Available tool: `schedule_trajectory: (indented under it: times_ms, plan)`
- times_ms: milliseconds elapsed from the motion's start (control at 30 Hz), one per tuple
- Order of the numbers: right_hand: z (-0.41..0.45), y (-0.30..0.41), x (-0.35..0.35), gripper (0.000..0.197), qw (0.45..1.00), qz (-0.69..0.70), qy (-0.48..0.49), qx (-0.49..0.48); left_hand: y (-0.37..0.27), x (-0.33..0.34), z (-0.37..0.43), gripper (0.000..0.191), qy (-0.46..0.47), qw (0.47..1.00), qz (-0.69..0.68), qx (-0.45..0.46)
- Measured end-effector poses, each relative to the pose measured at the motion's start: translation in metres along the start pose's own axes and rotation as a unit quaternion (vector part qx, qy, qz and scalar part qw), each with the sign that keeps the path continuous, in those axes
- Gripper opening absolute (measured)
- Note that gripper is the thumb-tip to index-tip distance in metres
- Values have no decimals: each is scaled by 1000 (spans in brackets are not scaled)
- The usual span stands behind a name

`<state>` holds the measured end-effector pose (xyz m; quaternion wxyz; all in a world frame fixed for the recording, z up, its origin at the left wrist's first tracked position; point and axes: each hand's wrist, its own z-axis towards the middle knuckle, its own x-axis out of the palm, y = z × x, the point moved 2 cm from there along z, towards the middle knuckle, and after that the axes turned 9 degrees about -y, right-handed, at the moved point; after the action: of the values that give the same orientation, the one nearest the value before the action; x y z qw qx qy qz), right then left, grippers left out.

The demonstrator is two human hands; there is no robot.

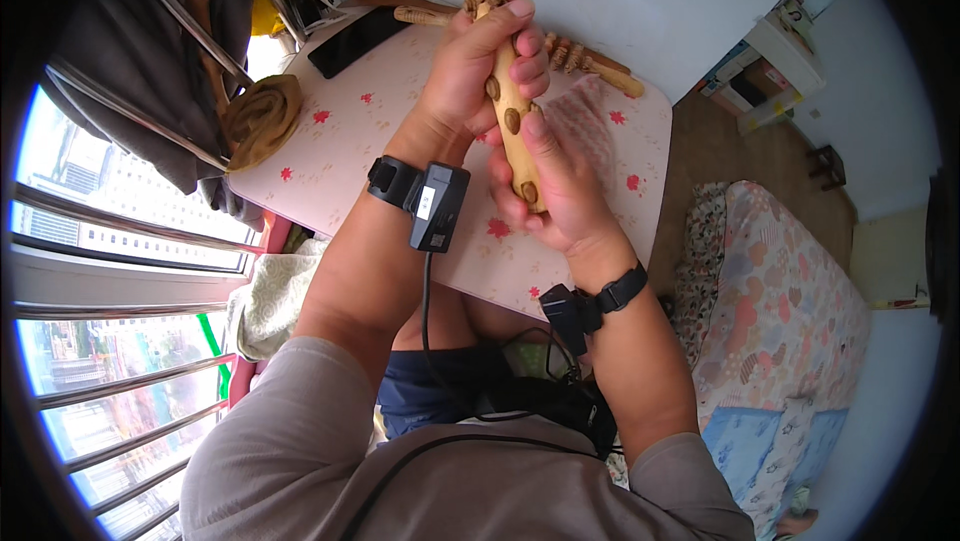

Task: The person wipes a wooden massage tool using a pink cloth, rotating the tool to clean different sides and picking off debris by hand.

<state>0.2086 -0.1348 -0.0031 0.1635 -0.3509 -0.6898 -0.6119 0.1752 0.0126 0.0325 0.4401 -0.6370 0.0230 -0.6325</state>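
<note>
A pale yellow wooden stick with dark raised knobs [511, 120] is held in both hands, tilted up and away over the table. My left hand [480, 60] wraps its middle, thumb lying across the wood. Lower down, my right hand [551, 181] grips the rounded near end, thumb along its side. The far end runs out of the picture at the top. Beneath the hands is a pink table with red flower prints [352, 136]. A pink patterned cloth [585, 120] lies on it to the right of the stick.
At the table's back left lies a black smartphone [360, 42], with a brown cloth [264, 119] at the left edge. Carved wooden sticks [592, 64] rest along the wall side. A barred window [127, 241] is on the left, a bed [780, 301] on the right. Cables run from both wrist devices.
</note>
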Motion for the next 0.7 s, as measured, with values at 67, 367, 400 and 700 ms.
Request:
schedule_trajectory:
  times_ms: [67, 367, 400, 700]
  plan:
    - [3, 2, 0, 47, 993, -73, -75, -49, -4, 2, 0, 24, -71, 988, 127, 51]
    - [-12, 40, -17, 115, 957, 253, 52, -134, -26, -18, 1, 42, -111, 993, 34, 37]
    - [-13, 41, -17, 115, 957, 252, 51, -135, -29, -21, 2, 43, -77, 997, -27, 12]
    - [-18, 44, -12, 121, 948, 271, 100, -129, -25, -31, 7, 47, -55, 995, -87, -7]
